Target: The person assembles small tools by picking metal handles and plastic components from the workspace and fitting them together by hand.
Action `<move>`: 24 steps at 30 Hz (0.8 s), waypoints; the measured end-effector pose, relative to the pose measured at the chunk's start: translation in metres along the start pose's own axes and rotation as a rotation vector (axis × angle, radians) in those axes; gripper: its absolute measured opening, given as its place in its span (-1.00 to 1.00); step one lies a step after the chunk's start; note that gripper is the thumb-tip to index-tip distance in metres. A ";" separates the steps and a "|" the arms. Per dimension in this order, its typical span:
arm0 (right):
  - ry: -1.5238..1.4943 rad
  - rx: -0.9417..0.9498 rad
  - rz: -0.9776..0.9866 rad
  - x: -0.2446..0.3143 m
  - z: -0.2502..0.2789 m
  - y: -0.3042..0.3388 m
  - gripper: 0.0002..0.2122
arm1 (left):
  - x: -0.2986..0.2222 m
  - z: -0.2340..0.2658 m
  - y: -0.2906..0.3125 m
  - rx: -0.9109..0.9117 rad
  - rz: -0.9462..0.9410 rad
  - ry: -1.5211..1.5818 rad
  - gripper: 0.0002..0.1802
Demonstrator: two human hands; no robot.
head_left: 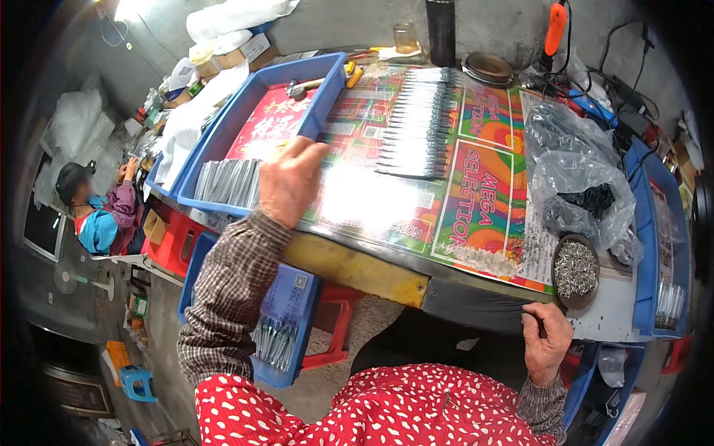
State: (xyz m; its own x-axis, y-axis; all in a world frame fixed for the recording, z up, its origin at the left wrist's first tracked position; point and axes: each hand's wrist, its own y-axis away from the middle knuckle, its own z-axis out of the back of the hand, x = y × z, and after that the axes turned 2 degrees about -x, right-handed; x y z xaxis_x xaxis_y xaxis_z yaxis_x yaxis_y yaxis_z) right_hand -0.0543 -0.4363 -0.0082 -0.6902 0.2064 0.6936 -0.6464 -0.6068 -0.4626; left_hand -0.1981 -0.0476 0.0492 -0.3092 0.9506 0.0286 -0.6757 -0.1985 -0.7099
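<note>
My left hand point(292, 182) is raised over the front right corner of a blue tray point(332, 82), its fingers curled under. Whatever it may hold is hidden. In that tray, clear slender pen barrels point(223, 182) lie side by side beside a red printed sheet. My right hand point(547, 342) is at the table's front edge, thumb and fingers curled together; anything between them cannot be made out. Just beyond it stands a dark round bowl point(559, 286) full of small metal parts. Across the middle of the table lies a row of clear pens point(415, 123) with dark ends.
A clear plastic bag point(573, 160) with black pieces lies at the right, by another blue tray point(645, 245). Below the table's left side, a blue tray of pens point(275, 343) rests on a red stool point(338, 327). Another person point(100, 212) sits far left.
</note>
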 end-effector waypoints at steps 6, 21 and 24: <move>0.027 -0.023 0.006 0.003 -0.002 0.002 -0.90 | 0.059 0.037 0.023 0.124 0.311 -0.193 -0.79; 0.031 -0.013 0.035 0.010 0.007 0.004 -0.90 | 0.095 0.025 0.029 0.360 0.501 -0.262 -0.68; 0.060 -0.014 0.056 0.009 0.015 0.005 -0.92 | 0.112 0.019 0.034 0.246 0.385 -0.169 -0.77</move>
State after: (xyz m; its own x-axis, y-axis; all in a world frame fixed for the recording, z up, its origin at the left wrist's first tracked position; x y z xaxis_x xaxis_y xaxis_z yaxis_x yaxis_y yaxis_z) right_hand -0.0592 -0.4489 0.0035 -0.7435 0.2181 0.6322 -0.6101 -0.6083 -0.5077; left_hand -0.2682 0.0474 0.0413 -0.6586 0.7487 -0.0754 -0.6226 -0.5985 -0.5041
